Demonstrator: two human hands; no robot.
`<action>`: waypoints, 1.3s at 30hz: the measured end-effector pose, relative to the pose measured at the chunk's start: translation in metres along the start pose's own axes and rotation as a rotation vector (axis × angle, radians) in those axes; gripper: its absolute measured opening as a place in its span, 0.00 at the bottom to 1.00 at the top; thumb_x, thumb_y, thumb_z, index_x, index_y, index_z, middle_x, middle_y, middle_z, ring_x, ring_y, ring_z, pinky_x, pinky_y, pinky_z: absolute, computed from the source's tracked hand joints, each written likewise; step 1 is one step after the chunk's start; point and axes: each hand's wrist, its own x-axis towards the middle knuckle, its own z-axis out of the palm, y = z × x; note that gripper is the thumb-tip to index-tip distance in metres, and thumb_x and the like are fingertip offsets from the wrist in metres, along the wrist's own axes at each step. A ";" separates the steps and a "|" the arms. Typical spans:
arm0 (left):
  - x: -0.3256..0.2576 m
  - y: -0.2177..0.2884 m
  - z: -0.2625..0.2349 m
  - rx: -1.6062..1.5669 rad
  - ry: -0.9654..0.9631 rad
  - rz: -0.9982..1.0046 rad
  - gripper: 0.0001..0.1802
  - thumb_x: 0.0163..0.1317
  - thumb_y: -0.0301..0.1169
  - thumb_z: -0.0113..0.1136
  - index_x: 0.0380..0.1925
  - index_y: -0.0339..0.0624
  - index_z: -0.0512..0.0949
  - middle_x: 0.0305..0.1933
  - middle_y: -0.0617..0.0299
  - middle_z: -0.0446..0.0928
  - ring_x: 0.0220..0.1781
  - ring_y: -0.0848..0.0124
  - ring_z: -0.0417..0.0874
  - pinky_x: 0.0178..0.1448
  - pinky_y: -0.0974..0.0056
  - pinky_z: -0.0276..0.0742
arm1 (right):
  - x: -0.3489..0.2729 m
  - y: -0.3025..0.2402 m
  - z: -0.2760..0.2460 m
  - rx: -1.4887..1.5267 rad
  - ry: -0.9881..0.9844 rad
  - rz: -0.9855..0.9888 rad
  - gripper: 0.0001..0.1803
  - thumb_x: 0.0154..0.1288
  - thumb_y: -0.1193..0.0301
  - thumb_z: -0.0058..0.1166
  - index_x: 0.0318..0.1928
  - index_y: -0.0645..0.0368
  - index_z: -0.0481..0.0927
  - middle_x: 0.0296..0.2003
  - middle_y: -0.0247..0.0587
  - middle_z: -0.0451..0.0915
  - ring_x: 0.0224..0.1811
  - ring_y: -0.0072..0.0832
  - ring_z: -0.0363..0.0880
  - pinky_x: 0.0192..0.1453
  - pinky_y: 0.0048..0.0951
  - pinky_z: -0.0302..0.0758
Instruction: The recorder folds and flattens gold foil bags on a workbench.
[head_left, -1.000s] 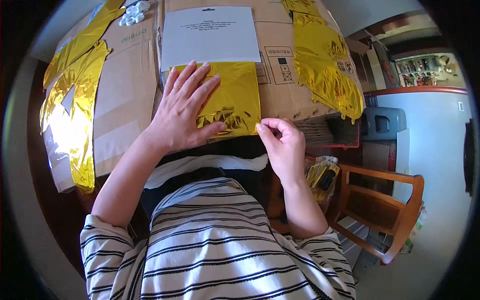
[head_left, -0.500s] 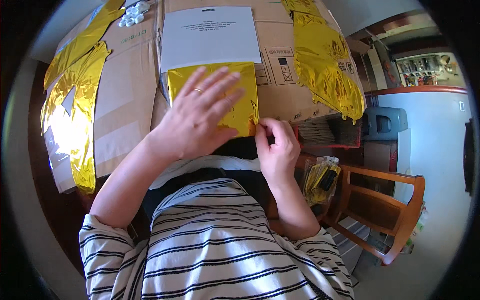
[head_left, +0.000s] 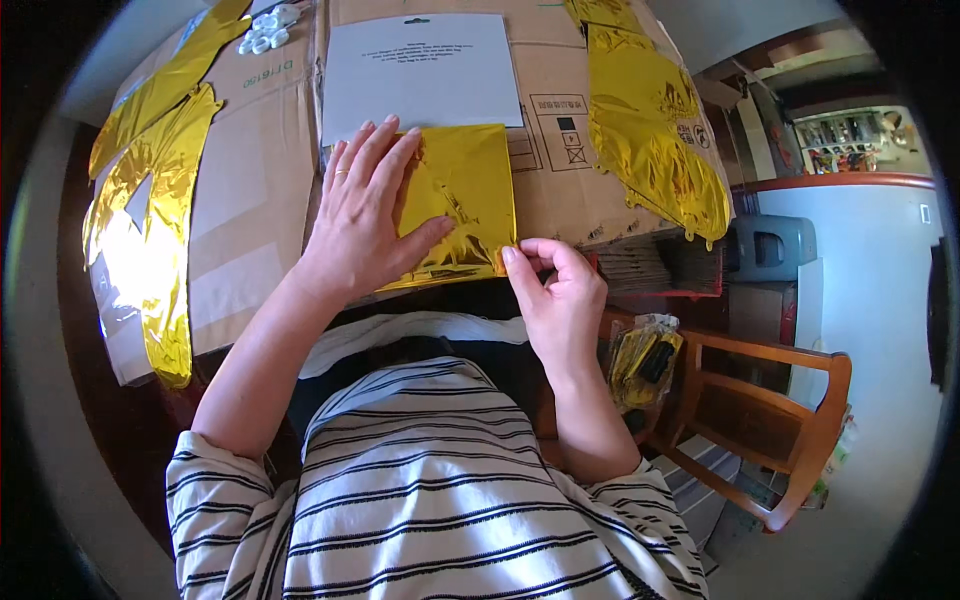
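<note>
A white rectangular card with a small dark patch near its top edge is lying flat at the far middle of a flattened brown cardboard sheet that is covering the desk. Square black handling symbols are showing on the cardboard just right of the card. A cluster of small white pieces is sitting at the far left. A clear packet with yellow and black contents is resting on a wooden chair to the right, below the desk's edge.

A folded gold foil balloon, shiny and creased, roughly rectangular, is lying on the cardboard just below the white card, at the near edge of the desk. More gold foil balloons are spreading out well apart on both sides: a long one at the left and a crinkled one at the right.

The left hand is pressing flat on the folded balloon's left half, fingers spread and not gripping. The right hand is pinching the balloon's lower right corner, its grip clamped together on the foil edge between thumb and fingertips.
</note>
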 end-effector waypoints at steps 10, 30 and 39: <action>0.004 0.010 0.006 -0.014 -0.042 0.066 0.47 0.58 0.51 0.69 0.73 0.41 0.63 0.76 0.45 0.62 0.80 0.45 0.57 0.82 0.42 0.47 | -0.017 0.010 -0.007 -0.012 -0.048 0.128 0.15 0.66 0.64 0.67 0.37 0.66 0.85 0.27 0.47 0.86 0.25 0.31 0.85 0.32 0.31 0.78; 0.009 0.009 -0.002 -0.041 -0.065 0.027 0.44 0.59 0.46 0.70 0.72 0.42 0.65 0.75 0.45 0.64 0.80 0.47 0.57 0.83 0.44 0.47 | -0.015 0.015 -0.004 0.454 -0.120 0.321 0.12 0.72 0.68 0.63 0.41 0.68 0.84 0.29 0.34 0.84 0.25 0.14 0.78 0.28 0.19 0.78; 0.003 -0.022 -0.033 -0.361 0.069 -0.369 0.29 0.63 0.30 0.67 0.64 0.39 0.74 0.66 0.47 0.75 0.66 0.55 0.78 0.69 0.59 0.74 | -0.013 0.013 -0.003 0.477 -0.135 0.396 0.10 0.73 0.69 0.61 0.42 0.65 0.83 0.30 0.36 0.84 0.23 0.16 0.77 0.29 0.18 0.75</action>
